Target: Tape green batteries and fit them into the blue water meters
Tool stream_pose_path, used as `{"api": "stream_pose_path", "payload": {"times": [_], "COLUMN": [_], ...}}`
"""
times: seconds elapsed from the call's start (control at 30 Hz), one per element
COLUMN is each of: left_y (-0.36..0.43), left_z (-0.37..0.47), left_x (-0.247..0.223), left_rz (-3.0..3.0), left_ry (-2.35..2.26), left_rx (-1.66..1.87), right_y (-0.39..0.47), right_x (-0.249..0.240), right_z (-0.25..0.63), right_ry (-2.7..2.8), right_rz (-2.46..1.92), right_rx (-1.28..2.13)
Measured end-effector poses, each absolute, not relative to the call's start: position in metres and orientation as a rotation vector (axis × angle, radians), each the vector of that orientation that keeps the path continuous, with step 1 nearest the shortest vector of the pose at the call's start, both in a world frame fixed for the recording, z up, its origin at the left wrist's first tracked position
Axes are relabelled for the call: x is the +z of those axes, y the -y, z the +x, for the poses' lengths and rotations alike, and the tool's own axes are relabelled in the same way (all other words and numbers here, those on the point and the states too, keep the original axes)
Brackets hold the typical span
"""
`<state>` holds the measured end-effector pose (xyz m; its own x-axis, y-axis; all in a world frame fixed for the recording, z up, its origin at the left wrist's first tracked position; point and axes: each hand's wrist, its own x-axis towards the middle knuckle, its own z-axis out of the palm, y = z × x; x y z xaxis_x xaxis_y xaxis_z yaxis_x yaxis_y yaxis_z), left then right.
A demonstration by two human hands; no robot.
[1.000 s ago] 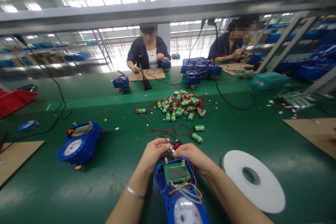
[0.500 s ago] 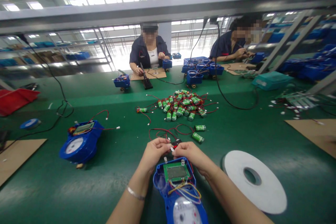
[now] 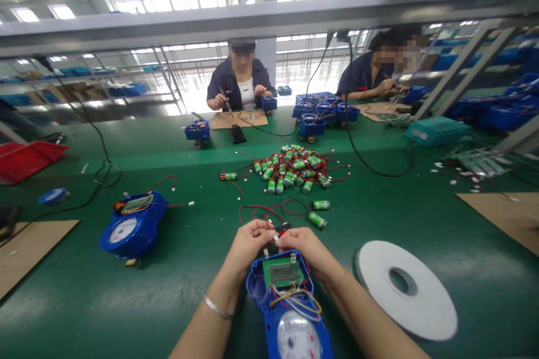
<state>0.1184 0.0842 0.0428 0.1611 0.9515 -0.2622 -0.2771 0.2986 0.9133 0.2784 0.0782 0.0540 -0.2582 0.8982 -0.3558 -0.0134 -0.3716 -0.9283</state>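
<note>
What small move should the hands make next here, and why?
Probably hold the white connector steady and read the display: the left hand and right hand meet at the connector, and dark digits show on the blue meter.

Factory assembly hall, long green workbench (image 3: 202, 297), co-workers (image 3: 240, 81) seated opposite, pile of green batteries (image 3: 290, 171), stocked metal racks (image 3: 122, 76)

From my end, I see a green bench (image 3: 189, 269) bearing a near meter (image 3: 290, 320), a left meter (image 3: 131, 230), a heap of batteries (image 3: 290, 168) and, flat at right, a white roll (image 3: 429, 303).
</note>
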Motion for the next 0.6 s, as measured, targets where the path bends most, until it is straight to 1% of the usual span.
{"api": "stream_pose_path", "payload": {"times": [0.23, 0.43, 0.6], "left_y": [-0.072, -0.028, 0.005], "left_z": [0.109, 0.082, 0.076], "left_x": [0.052, 0.059, 0.06], "left_rz": [0.807, 0.81, 0.748], "left_ry": [-1.067, -1.169, -1.156], "left_rx": [0.94, 0.863, 0.836], "right_y": [-0.067, -0.029, -0.008], "right_x": [0.066, 0.062, 0.061], "right_z": [0.295, 0.321, 0.321], "right_ry": [1.115, 1.004, 0.931], "right_rz": [-1.245, -1.223, -1.154], "right_rx": [1.82, 1.785, 1.804]}}
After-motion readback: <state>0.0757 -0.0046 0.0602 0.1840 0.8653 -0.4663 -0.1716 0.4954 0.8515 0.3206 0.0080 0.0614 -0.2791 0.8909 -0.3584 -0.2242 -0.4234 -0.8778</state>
